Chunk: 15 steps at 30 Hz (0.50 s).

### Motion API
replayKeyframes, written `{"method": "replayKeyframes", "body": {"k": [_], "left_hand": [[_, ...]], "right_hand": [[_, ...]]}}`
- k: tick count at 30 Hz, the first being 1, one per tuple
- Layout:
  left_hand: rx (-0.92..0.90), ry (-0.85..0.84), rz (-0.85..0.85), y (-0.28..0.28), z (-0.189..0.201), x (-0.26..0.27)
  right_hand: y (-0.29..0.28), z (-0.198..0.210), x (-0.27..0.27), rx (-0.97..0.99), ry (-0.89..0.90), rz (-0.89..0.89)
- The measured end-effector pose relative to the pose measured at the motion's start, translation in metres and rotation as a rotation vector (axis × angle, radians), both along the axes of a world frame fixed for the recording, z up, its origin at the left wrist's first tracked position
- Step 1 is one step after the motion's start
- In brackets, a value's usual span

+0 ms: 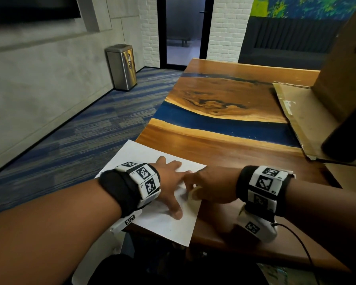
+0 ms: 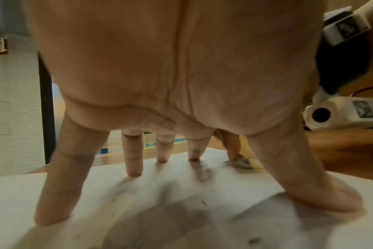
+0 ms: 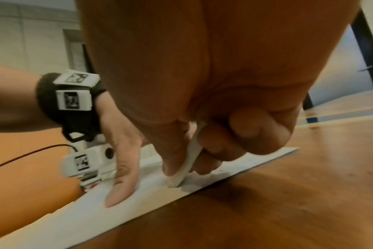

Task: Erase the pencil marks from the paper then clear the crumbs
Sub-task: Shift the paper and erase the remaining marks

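White eraser [image 3: 186, 161] upright on paper [image 1: 162, 225]

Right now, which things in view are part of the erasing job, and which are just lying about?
In the job:
- white sheet of paper, overhanging the table edge
- pale flat eraser, tip on the sheet
- right hand, pinching the eraser
- left hand, fingers spread, pressing the sheet flat

Lying about:
- wooden table with blue resin band
- flattened brown cardboard
- steel waste bin
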<state>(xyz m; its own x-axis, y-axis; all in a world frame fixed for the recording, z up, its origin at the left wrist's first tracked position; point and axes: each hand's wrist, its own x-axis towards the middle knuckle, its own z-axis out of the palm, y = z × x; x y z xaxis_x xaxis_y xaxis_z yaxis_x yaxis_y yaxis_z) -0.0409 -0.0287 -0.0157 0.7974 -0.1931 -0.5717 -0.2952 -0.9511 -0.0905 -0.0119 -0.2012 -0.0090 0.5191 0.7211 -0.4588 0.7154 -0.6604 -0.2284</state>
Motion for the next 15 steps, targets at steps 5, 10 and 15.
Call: {"method": "replayKeyframes", "body": {"k": [5,10,15], "left_hand": [[0.057,-0.011,-0.037,0.003,-0.004,0.002],[0.014,0.000,-0.019,0.005,-0.004,0.003],[-0.015,-0.015,-0.018,0.008,-0.009,0.002]], "right_hand": [[-0.006,-0.002,0.029,0.016,-0.176,-0.296],[0.008,-0.004,0.006,0.006,-0.007,-0.105],[0.006,-0.003,0.033,0.033,-0.211,-0.315]]}}
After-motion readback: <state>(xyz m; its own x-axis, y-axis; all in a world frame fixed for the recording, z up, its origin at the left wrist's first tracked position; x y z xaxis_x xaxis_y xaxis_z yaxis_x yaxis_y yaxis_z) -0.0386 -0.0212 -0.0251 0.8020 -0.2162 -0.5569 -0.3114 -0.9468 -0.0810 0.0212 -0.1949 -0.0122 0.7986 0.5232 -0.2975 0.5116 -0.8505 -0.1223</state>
